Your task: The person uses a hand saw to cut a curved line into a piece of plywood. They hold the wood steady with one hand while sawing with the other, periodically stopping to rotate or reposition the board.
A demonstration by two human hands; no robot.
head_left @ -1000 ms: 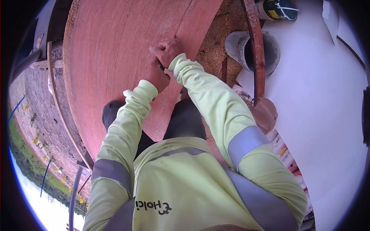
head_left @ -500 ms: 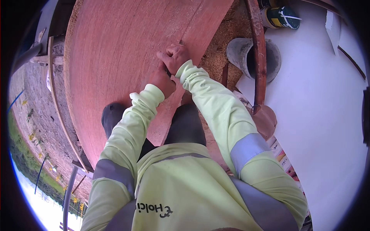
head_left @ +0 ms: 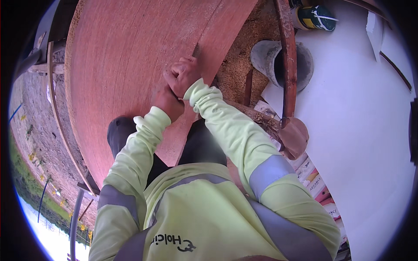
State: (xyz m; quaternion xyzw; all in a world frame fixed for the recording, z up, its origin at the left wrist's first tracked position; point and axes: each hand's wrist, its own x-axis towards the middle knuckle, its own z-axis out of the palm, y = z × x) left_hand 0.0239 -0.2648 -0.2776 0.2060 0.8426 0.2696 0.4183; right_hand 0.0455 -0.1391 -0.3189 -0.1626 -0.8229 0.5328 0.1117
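A broad reddish wooden board (head_left: 113, 61) lies under my hands, with a long thin line running up it from them. My left hand (head_left: 170, 104) is closed around something dark that it mostly hides. Just above it my right hand (head_left: 183, 74) is bent over, fingers curled against the left one, also on something I cannot make out. A small dark mark or tool part shows on that line just beyond my knuckles. My dark-trousered knees (head_left: 122, 135) are at the board's near part.
At right are a curved reddish timber (head_left: 288, 61), a grey bucket (head_left: 265, 56) among sawdust (head_left: 235, 52), a green pail (head_left: 318, 19), a large white sheet (head_left: 357, 130) and stacked printed packages (head_left: 315, 182). At left, a narrow wooden strip (head_left: 58, 113) runs beside gravel ground (head_left: 32, 130).
My two hands have shifted slightly down and leftward in the picture, staying together and closed. The board's edge and the surroundings also sit a little differently in the view.
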